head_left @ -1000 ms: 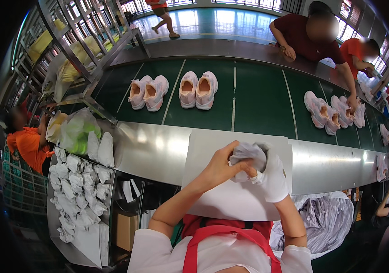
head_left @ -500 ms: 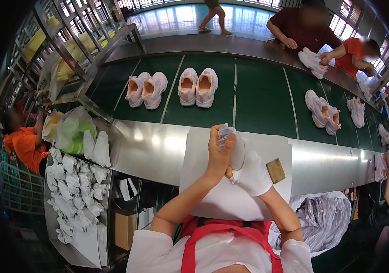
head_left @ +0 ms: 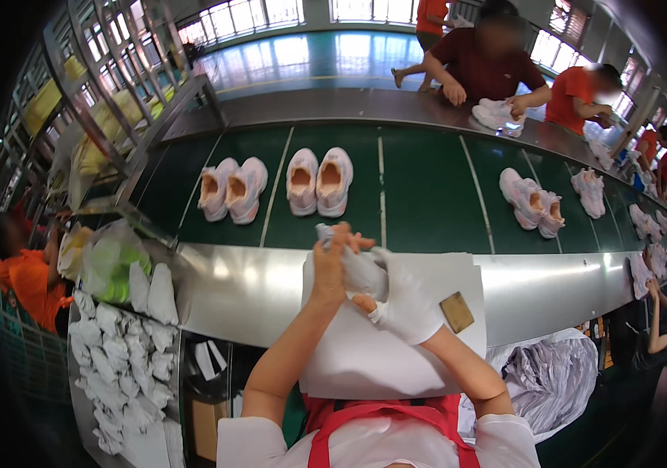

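Note:
In front of my chest I hold a wad of thin white-grey paper (head_left: 365, 277), rolled into an elongated shape. My left hand (head_left: 333, 261), bare, is closed around its far left end with some fingers extended past it. My right hand (head_left: 405, 303), in a white glove with bare fingertips, grips its near right side. Both hands are above a stack of white paper sheets (head_left: 380, 370) lying across the metal ledge. A small brown block (head_left: 457, 312) rests on the sheets, right of my right hand.
Beyond the ledge (head_left: 232, 288), a green conveyor (head_left: 419, 195) carries pairs of pale pink sneakers (head_left: 318, 183). Many paper wads (head_left: 119, 343) fill a tray at left. A white sack (head_left: 548, 374) of crumpled sheets sits at right. Across the belt, a person (head_left: 489, 66) handles a shoe.
My view has shifted, so the belt appears lower. The paper wad has turned in my hands, and my left fingers have shifted on it. The person opposite has lowered a shoe to the far ledge.

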A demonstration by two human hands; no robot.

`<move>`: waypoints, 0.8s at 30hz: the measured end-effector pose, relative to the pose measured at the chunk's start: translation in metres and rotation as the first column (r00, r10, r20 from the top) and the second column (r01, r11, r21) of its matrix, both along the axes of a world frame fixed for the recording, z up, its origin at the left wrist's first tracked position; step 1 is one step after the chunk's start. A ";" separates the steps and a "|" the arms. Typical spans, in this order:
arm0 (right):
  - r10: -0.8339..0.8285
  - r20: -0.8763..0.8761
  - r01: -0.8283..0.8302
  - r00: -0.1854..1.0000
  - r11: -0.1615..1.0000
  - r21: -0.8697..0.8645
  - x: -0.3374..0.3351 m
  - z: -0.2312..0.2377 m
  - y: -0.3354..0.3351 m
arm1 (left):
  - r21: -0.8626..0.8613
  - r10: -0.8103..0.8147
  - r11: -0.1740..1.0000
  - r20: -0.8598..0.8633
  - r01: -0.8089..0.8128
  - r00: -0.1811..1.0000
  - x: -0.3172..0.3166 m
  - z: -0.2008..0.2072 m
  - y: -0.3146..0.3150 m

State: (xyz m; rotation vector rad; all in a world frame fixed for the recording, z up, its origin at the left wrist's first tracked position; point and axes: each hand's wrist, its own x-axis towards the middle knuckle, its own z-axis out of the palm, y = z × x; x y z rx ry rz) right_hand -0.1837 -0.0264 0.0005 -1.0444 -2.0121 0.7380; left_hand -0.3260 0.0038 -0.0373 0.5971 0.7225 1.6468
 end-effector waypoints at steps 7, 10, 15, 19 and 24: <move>-0.084 0.246 0.088 0.966 0.996 -0.005 -0.004 -0.020 0.009 | -0.044 -0.111 0.993 0.013 0.111 0.994 0.003 -0.007 0.030; -0.107 0.165 0.114 0.981 0.993 -0.033 0.021 -0.015 0.024 | 0.179 0.130 0.984 -0.660 -0.013 0.740 -0.022 -0.040 0.089; -0.175 0.231 0.183 0.957 0.983 -0.011 0.047 -0.011 0.015 | 0.146 0.095 0.988 -0.821 -0.046 -0.563 -0.080 -0.087 0.154; -0.147 0.189 0.152 0.971 0.988 -0.016 0.053 -0.022 0.020 | 0.162 0.083 0.983 -0.813 -0.088 -0.576 -0.095 -0.099 0.175; -0.253 0.311 0.261 0.916 0.965 0.015 0.059 -0.014 0.024 | 0.150 0.117 0.989 -0.795 -0.006 -0.595 -0.046 -0.083 0.138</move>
